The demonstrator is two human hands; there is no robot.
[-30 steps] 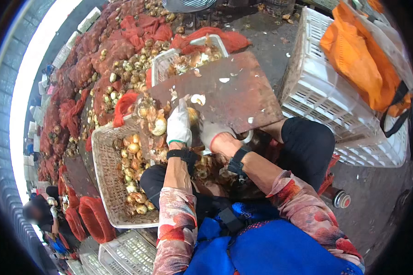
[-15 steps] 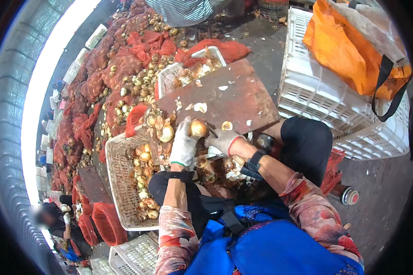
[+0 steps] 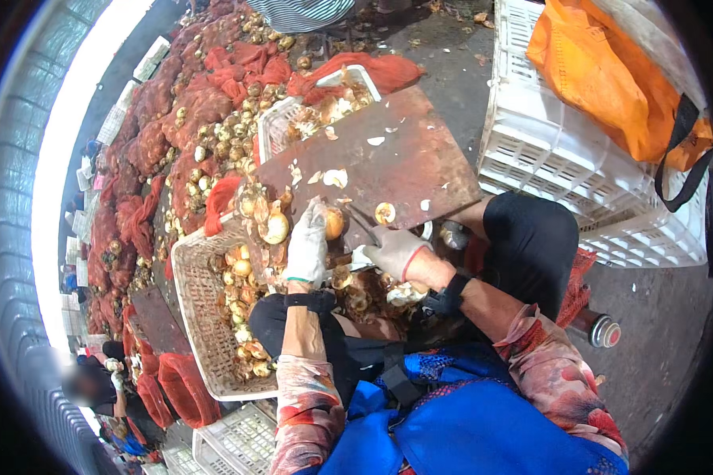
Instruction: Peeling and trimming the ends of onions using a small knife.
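Observation:
My left hand (image 3: 307, 247), in a white glove, is closed around a brown-skinned onion (image 3: 335, 224) at the near edge of a worn brown board (image 3: 428, 162). Just right of it my right hand (image 3: 398, 252), also gloved, grips a knife (image 3: 363, 222) whose dark blade points up and left toward the onion. A cut onion piece (image 3: 385, 212) lies on the board beyond the right hand. Left of my left hand another onion (image 3: 276, 227) rests among loose skins. White and brown peelings (image 3: 360, 297) are heaped below my hands, between my legs.
A white crate (image 3: 184, 277) of onions stands at my left, another crate (image 3: 271, 131) of peelings beyond the board. Red mesh sacks (image 3: 146, 150) and loose onions spread far left. Stacked white crates (image 3: 531, 174) carry an orange bag (image 3: 602, 59) at right. A co-worker (image 3: 95, 388) sits lower left.
My right hand has drawn slightly away from the onion, and more of the knife blade shows. The onion sits turned in my left hand. The whole view has shifted a little.

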